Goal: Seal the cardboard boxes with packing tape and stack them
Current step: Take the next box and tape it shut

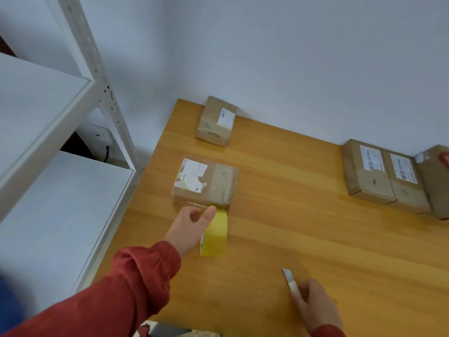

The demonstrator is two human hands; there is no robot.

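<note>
1. While the left arm, in a red sleeve [121,288], reaches from the lower left of the frame towards the centre, the left hand [188,227] grips a roll of yellow tape [216,235]. The fingers are curled round the roll and the thumb points up towards the box above it.
2. The roll stands on edge just below the centre box [206,183], its top meeting the box's near lower edge. A glossy strip shows along that edge beside the thumb; whether it is tape cannot be told.
3. The right hand [315,305] is at the lower right, back of the hand upward and fingers closed round a small knife [289,279]. The metal blade points to the upper left, over the table.
4. The centre box lies flat on the wooden table [291,227], with a torn white label on its top.
5. A second box [215,122] sits at the table's far corner, against the wall [267,45], well apart from the first.
6. At the right edge of the frame, two labelled boxes [366,171] [405,181] lie touching side by side; a third box [437,181], partly cut off, is beside them.
7. White metal shelving [48,117] fills the left of the frame, just beside the table's left edge.
</note>
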